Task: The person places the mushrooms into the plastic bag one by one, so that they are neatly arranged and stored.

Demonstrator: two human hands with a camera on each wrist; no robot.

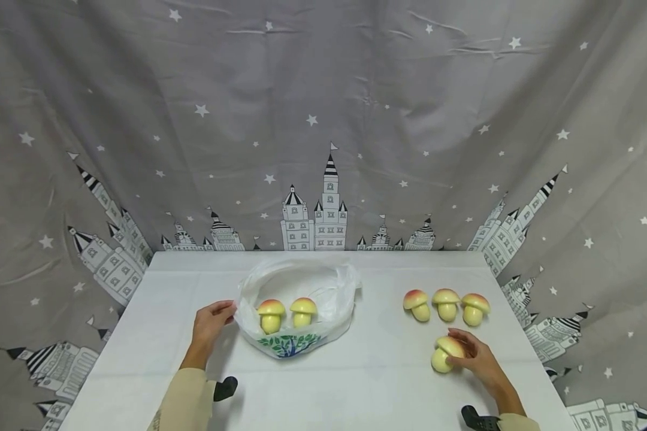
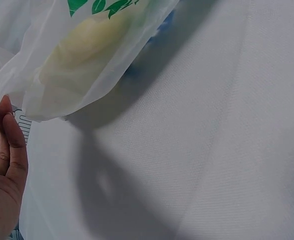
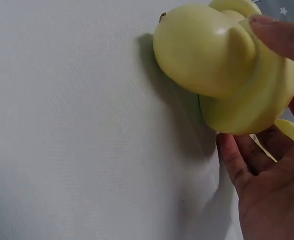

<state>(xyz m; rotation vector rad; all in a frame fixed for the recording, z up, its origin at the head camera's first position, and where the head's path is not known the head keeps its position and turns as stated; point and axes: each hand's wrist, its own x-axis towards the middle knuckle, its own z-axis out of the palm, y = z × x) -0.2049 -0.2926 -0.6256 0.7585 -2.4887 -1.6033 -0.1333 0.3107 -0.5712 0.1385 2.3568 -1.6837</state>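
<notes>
A white plastic bag (image 1: 331, 335) with a green and blue tree print lies with its mouth spread wide. Two yellow toy mushrooms (image 1: 271, 316) with reddish tops show inside it. My left hand (image 1: 209, 328) pinches the bag's left edge between thumb and fingertips; in the left wrist view, a mushroom's pale shape shows through the thin plastic (image 2: 61, 92). On the right, my right hand (image 1: 480, 359) holds another toy mushroom (image 3: 202, 50) by its cap, the thumb on one side and fingers on the other. Its rounded stem points left, close over the table.
Three more toy mushrooms (image 1: 446, 304) stand in a row behind my right hand. A white cloth covers the table (image 1: 377, 383). Behind and at both sides hangs a grey curtain (image 1: 313, 90) with stars and castles. A black strap device (image 1: 225, 388) sits at my left wrist.
</notes>
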